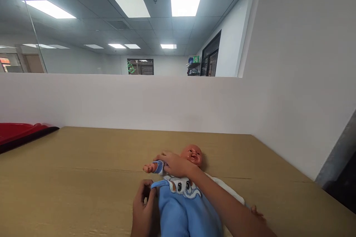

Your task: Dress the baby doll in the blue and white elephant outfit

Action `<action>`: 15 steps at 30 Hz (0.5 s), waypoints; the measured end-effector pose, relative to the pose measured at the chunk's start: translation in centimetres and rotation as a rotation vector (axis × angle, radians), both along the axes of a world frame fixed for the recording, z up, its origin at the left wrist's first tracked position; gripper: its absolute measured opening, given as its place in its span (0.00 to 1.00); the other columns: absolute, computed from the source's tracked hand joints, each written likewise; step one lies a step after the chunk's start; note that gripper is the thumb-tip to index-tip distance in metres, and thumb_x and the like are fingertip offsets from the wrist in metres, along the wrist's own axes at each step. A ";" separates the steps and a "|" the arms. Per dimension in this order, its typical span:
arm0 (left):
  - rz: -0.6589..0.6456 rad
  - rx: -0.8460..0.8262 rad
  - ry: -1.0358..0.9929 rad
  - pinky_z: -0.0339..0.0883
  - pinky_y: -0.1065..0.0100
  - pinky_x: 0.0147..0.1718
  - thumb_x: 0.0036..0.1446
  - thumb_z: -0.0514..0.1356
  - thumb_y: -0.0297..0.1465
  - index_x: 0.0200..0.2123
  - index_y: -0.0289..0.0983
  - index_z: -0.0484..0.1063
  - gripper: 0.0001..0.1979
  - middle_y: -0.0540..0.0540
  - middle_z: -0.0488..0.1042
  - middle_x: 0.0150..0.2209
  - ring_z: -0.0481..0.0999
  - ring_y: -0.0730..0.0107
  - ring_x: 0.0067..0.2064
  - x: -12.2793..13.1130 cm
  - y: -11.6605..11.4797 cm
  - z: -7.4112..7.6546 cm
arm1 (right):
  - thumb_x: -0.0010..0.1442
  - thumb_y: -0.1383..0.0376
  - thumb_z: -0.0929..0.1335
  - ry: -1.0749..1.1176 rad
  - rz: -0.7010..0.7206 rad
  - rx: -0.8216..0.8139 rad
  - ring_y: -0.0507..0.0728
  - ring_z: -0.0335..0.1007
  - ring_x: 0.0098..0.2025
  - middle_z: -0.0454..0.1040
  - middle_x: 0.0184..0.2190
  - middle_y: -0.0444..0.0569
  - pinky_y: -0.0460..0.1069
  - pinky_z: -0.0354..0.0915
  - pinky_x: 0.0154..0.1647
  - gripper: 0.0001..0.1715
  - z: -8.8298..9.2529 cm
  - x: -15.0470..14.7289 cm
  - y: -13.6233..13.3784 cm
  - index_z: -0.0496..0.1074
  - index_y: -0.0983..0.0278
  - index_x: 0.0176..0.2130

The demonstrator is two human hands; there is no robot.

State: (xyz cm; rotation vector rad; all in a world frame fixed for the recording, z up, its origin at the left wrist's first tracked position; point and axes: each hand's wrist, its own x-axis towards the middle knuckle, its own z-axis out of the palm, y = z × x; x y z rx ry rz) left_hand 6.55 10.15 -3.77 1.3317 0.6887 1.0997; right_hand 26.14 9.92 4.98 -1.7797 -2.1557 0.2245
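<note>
A baby doll (193,154) lies on its back on the tan table (83,170), head pointing away from me. It wears a light blue garment (180,214) with an animal patch on the chest. My right hand (174,164) reaches across the doll and closes on the blue sleeve at its outstretched arm. My left hand (144,207) pinches the garment's edge at the doll's side, low in the view. A white cloth (226,189) lies under the doll on the right.
A red and black tray (19,133) sits at the table's far left edge. A white partition wall (139,100) runs behind the table and along its right side. Beyond it is an office ceiling with lit panels.
</note>
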 end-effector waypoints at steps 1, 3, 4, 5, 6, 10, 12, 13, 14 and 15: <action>0.013 -0.003 -0.021 0.68 0.64 0.38 0.58 0.66 0.53 0.35 0.41 0.73 0.21 0.48 0.75 0.34 0.73 0.57 0.38 0.0 0.1 0.3 | 0.62 0.77 0.64 -0.006 0.008 -0.006 0.67 0.72 0.57 0.75 0.53 0.62 0.61 0.69 0.61 0.32 -0.5 0.1 -0.2 0.72 0.66 0.64; 0.051 -0.004 -0.039 0.68 0.63 0.39 0.58 0.66 0.51 0.36 0.41 0.74 0.19 0.48 0.77 0.35 0.75 0.56 0.39 -0.1 0.7 0.7 | 0.60 0.78 0.65 -0.014 0.032 -0.019 0.67 0.72 0.56 0.76 0.52 0.61 0.61 0.69 0.60 0.31 -1.5 0.3 -0.4 0.75 0.67 0.61; 0.070 0.006 -0.030 0.68 0.64 0.38 0.57 0.66 0.50 0.35 0.41 0.74 0.18 0.48 0.77 0.35 0.75 0.56 0.38 -0.2 1.2 1.0 | 0.59 0.78 0.65 -0.014 0.043 -0.026 0.67 0.73 0.56 0.77 0.51 0.61 0.61 0.69 0.60 0.31 -1.9 0.4 -0.4 0.76 0.67 0.60; 0.082 0.023 -0.006 0.67 0.64 0.37 0.56 0.67 0.50 0.34 0.41 0.74 0.18 0.48 0.77 0.33 0.74 0.57 0.37 -0.4 1.8 1.2 | 0.59 0.78 0.65 -0.009 0.056 -0.031 0.67 0.73 0.55 0.77 0.50 0.61 0.60 0.69 0.60 0.31 -2.2 0.5 -0.4 0.76 0.67 0.59; 0.087 0.044 0.030 0.66 0.64 0.36 0.55 0.68 0.50 0.32 0.40 0.74 0.19 0.49 0.76 0.30 0.73 0.58 0.35 -0.7 2.6 1.4 | 0.59 0.79 0.65 0.000 0.068 -0.036 0.67 0.73 0.55 0.78 0.50 0.61 0.60 0.69 0.60 0.31 -2.4 0.6 -0.4 0.77 0.66 0.59; 0.051 0.072 0.107 0.63 0.66 0.34 0.47 0.71 0.51 0.26 0.40 0.75 0.21 0.52 0.72 0.24 0.70 0.62 0.31 -1.9 6.1 2.3 | 0.58 0.81 0.66 0.069 0.118 -0.067 0.66 0.72 0.57 0.79 0.52 0.61 0.60 0.67 0.62 0.31 -2.8 0.5 -0.3 0.77 0.65 0.58; -0.020 0.009 0.094 0.63 0.66 0.33 0.45 0.73 0.52 0.25 0.39 0.75 0.22 0.52 0.71 0.23 0.70 0.64 0.30 -2.0 7.2 2.7 | 0.58 0.80 0.67 0.125 0.129 -0.089 0.65 0.72 0.57 0.79 0.53 0.60 0.59 0.67 0.62 0.28 -2.8 0.1 -0.5 0.78 0.66 0.55; -0.067 -0.029 0.088 0.64 0.66 0.32 0.45 0.74 0.52 0.24 0.38 0.75 0.23 0.52 0.71 0.23 0.70 0.64 0.29 -1.9 7.5 2.8 | 0.58 0.80 0.68 0.163 0.127 -0.098 0.64 0.72 0.57 0.79 0.53 0.59 0.58 0.67 0.62 0.27 -2.7 -0.2 -0.6 0.78 0.66 0.55; -0.115 -0.067 0.082 0.66 0.66 0.31 0.46 0.74 0.53 0.25 0.38 0.75 0.24 0.52 0.72 0.23 0.71 0.65 0.29 -1.5 7.6 2.9 | 0.58 0.79 0.68 0.207 0.118 -0.105 0.63 0.73 0.56 0.79 0.53 0.58 0.56 0.68 0.61 0.25 -2.6 -0.6 -0.7 0.77 0.66 0.54; -0.147 -0.100 0.072 0.68 0.65 0.31 0.51 0.73 0.53 0.27 0.37 0.76 0.24 0.51 0.73 0.25 0.72 0.65 0.29 -1.0 7.6 3.0 | 0.59 0.79 0.68 0.259 0.105 -0.108 0.62 0.74 0.55 0.79 0.53 0.56 0.55 0.68 0.61 0.24 -2.4 -1.0 -0.9 0.77 0.65 0.53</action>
